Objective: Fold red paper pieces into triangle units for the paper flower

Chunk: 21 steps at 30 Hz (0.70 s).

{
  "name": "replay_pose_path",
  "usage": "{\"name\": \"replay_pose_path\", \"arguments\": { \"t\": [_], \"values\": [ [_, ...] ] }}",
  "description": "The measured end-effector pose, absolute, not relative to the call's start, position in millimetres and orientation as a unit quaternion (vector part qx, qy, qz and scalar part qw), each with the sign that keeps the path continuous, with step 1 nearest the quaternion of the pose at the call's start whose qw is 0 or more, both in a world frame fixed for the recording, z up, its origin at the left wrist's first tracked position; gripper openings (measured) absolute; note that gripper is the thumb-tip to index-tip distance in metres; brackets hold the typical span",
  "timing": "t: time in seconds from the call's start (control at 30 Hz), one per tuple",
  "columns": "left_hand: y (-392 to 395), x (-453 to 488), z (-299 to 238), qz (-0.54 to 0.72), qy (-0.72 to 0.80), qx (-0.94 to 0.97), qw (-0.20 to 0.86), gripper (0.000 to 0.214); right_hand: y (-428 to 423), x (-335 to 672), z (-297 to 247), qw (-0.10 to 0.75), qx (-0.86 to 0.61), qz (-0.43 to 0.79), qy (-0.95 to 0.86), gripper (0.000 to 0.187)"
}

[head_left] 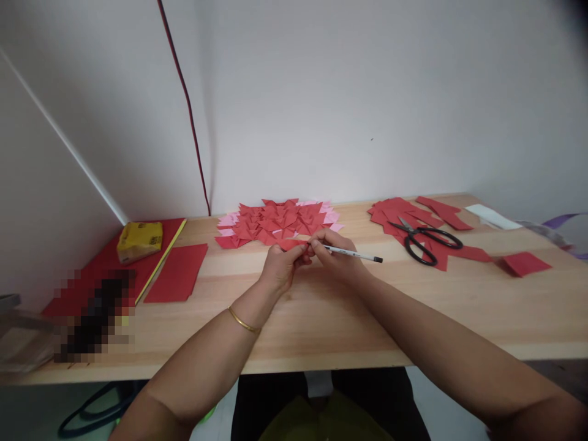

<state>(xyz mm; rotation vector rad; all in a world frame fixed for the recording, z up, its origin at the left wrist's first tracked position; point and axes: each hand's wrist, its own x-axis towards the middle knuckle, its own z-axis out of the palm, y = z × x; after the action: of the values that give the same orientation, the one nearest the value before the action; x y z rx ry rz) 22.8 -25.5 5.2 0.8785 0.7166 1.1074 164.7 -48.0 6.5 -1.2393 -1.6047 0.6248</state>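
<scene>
Both hands meet at the middle of the wooden table (321,318). My left hand (281,264) is closed, pinching a small red paper piece (294,244) at its fingertips; a gold bangle sits on that wrist. My right hand (331,250) is closed around a white pen (353,253) whose dark end points right, and its fingers also touch the red piece. Just behind the hands lies a spread of folded red and pink paper triangles (279,222).
Black scissors (427,239) lie on red paper offcuts (404,214) at the right, with a small red square (525,263) further right. A red sheet (177,272), a yellow packet (139,240) and a blurred dark object (94,315) are at the left. A red cable (188,110) runs down the wall.
</scene>
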Motion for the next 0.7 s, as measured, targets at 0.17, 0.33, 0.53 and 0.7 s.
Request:
{"name": "replay_pose_path", "arguments": {
  "t": [0.17,0.33,0.53,0.7],
  "values": [
    [-25.1,22.8,4.2,0.502,0.319,0.4,0.697,0.015,-47.6,164.4,5.5,0.484,-0.509,0.258,-0.663,0.012],
    [-25.4,22.6,3.9,0.503,0.323,0.407,0.69,0.014,-48.5,164.1,7.5,0.476,-0.514,0.257,-0.665,0.011],
    [-24.9,22.6,2.7,0.503,0.325,0.407,0.689,0.013,-48.6,163.8,8.3,0.467,-0.528,0.25,-0.664,0.01],
    [-23.6,21.9,1.2,0.501,0.318,0.416,0.689,0.012,-48.9,164.1,8.6,0.47,-0.521,0.245,-0.669,0.012]
  ]
}}
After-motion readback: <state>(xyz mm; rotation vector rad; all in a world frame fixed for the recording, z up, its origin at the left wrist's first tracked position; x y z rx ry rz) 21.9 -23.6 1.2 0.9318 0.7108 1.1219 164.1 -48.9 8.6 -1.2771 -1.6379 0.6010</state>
